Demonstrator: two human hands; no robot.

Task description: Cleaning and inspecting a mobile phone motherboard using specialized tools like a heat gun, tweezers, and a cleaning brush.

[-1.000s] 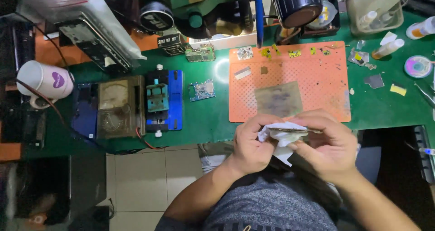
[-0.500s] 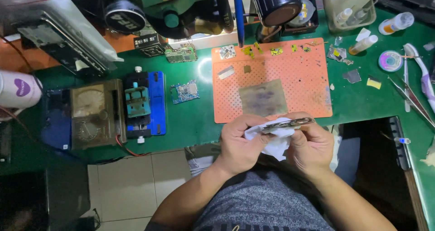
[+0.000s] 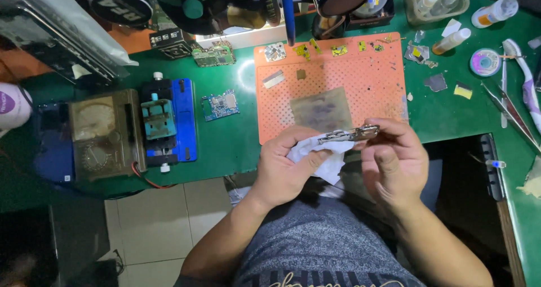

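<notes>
Gripping a thin metal part [image 3: 350, 134] edge-on above the bench edge, the right hand [image 3: 394, 163] pinches one end while the left hand [image 3: 287, 166] presses a white tissue [image 3: 318, 154] against it; hard rubbing might bend it or flick it floorward.

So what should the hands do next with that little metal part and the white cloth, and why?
Probably rub the white cloth along the small metal part again. The left hand presses the cloth right under the part, the right hand pinches its other end, and both hold it up off the orange mat, so a wipe looks likeliest.
</notes>
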